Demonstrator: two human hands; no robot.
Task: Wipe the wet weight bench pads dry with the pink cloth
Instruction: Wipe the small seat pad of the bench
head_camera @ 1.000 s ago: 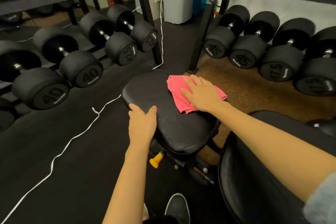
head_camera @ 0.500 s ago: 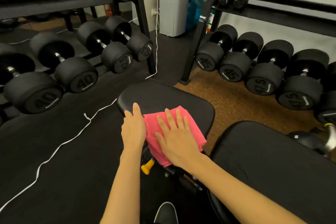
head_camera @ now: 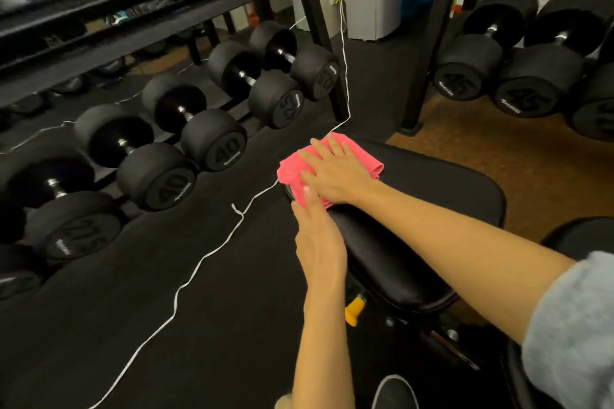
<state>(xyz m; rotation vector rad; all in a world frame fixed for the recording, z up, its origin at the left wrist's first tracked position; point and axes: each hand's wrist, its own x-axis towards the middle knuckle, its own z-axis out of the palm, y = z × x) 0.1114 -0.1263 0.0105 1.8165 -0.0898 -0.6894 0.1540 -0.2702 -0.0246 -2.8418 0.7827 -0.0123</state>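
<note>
The folded pink cloth [head_camera: 292, 171] lies at the far left corner of the black seat pad [head_camera: 432, 196] of the weight bench. My right hand [head_camera: 335, 173] presses flat on the cloth with fingers spread. Nearer to me, my left hand [head_camera: 317, 239] rests on the left edge of the same pad, its fingertips touching the near edge of the cloth. A second black pad [head_camera: 584, 236] shows at the right edge, mostly hidden by my right sleeve.
Racks of large black dumbbells stand on the left [head_camera: 212, 139] and right [head_camera: 518, 86]. A white cord [head_camera: 206, 256] runs across the black floor mat beside the bench. A yellow adjustment knob [head_camera: 354, 310] sits under the seat. My shoe [head_camera: 395, 392] is below.
My right hand has slid the pink cloth from the near edge of the pad to its far left corner. My left hand stays on the left edge.
</note>
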